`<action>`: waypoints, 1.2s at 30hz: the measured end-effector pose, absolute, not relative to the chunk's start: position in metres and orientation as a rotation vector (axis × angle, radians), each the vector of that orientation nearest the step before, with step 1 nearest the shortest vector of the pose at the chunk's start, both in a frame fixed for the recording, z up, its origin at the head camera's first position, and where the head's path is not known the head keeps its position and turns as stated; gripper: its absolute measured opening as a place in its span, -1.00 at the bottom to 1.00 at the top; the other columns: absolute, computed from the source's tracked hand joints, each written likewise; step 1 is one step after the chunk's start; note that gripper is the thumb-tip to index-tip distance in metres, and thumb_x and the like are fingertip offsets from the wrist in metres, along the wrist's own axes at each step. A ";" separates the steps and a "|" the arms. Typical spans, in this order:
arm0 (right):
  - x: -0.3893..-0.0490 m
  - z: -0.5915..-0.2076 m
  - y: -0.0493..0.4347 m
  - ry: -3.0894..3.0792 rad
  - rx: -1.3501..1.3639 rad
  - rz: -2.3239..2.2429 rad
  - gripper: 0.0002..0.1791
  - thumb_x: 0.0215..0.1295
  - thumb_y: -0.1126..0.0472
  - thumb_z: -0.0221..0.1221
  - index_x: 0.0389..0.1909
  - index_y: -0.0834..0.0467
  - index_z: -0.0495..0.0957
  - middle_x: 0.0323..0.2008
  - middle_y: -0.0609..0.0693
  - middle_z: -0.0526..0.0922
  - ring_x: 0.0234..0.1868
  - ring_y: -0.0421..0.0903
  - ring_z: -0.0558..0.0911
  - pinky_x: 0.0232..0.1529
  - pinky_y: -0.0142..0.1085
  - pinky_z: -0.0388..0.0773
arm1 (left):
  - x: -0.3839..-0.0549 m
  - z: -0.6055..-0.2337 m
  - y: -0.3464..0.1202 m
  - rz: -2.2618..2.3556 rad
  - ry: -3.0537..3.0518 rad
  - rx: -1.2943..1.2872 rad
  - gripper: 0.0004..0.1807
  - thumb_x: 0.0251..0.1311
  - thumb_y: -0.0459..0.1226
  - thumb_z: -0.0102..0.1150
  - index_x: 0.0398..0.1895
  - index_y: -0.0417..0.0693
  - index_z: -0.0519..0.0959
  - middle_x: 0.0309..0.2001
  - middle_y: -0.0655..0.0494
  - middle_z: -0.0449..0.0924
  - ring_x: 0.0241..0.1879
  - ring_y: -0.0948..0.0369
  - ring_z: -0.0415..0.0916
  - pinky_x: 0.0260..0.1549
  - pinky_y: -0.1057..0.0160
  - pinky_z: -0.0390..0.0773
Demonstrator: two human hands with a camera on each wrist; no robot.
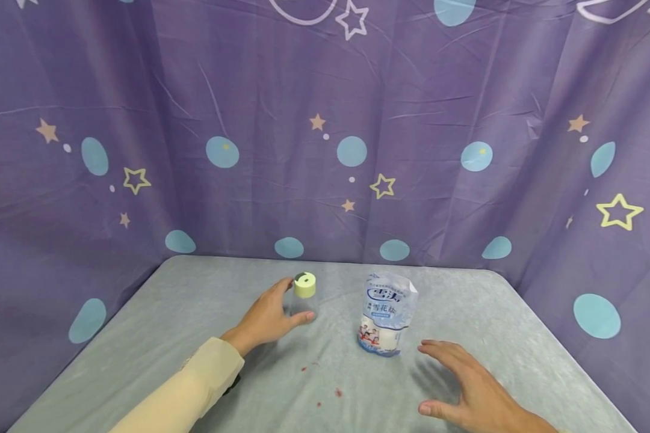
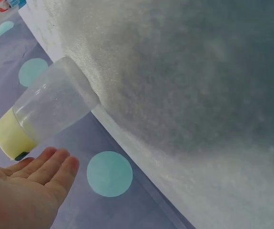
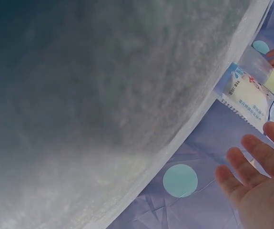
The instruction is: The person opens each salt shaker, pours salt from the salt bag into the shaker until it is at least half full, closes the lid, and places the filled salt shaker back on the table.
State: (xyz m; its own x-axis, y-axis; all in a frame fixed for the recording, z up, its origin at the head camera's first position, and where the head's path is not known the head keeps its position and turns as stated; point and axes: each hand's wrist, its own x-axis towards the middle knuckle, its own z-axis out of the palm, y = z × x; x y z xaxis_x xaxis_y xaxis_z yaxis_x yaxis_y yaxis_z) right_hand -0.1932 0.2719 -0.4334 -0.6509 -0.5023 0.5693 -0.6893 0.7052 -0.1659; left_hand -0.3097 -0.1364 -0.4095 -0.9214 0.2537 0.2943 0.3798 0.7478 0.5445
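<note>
A clear bottle (image 2: pixel 55 102) with a pale yellow cap (image 1: pixel 305 285) stands upright on the table. My left hand (image 1: pixel 273 316) is beside it, thumb and fingers spread on either side. In the left wrist view the fingers (image 2: pixel 46 167) are straight, near the cap end. A blue and white salt pouch (image 1: pixel 387 316) with printed characters stands to the right of the bottle. To the right of the pouch and nearer to me, my right hand (image 1: pixel 471 385) is held with thumb and fingers apart and nothing between them. The right wrist view shows its fingers (image 3: pixel 251 164) extended toward the pouch.
The table (image 1: pixel 238 397) has a grey-green cover with a few small red marks (image 1: pixel 338 393) in front of the pouch. A purple curtain (image 1: pixel 281 198) with stars and blue spots hangs behind and at both sides.
</note>
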 end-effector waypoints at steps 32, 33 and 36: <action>-0.189 -0.432 0.270 -2.474 0.881 0.533 -0.02 -0.09 -0.24 0.56 0.42 -0.19 0.40 0.31 -0.24 0.49 0.24 -0.15 0.52 0.01 -0.03 0.61 | -0.329 -0.420 -0.120 -1.176 -2.725 -0.347 -0.33 0.20 -0.01 0.47 0.24 -0.14 0.45 0.16 -0.11 0.58 0.21 -0.06 0.51 0.14 -0.09 0.52; -0.189 -0.432 0.270 -2.477 0.881 0.534 -0.02 -0.08 -0.24 0.56 0.42 -0.20 0.40 0.32 -0.24 0.48 0.24 -0.15 0.52 0.01 -0.03 0.61 | -0.330 -0.420 -0.120 -1.174 -2.723 -0.336 -0.38 0.20 -0.02 0.47 0.20 -0.12 0.48 0.13 -0.08 0.59 0.20 -0.04 0.52 0.13 -0.08 0.52; -0.189 -0.432 0.270 -2.489 0.874 0.540 -0.02 -0.07 -0.24 0.55 0.43 -0.22 0.39 0.32 -0.25 0.48 0.24 -0.16 0.52 0.01 -0.03 0.61 | -0.331 -0.419 -0.120 -1.174 -2.709 -0.314 -0.51 0.21 -0.05 0.47 0.09 -0.07 0.53 0.04 -0.01 0.62 0.14 -0.02 0.54 0.08 -0.07 0.54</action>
State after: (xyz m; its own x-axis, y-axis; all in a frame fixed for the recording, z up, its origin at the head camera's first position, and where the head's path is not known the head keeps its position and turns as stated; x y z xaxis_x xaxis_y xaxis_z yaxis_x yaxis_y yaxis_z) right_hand -0.1886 0.2698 -0.4319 -0.7005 -0.4834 0.5251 -0.6574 0.7233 -0.2112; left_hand -0.3308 -0.1197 -0.4195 -0.9630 0.1237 0.2396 0.2593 0.6676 0.6978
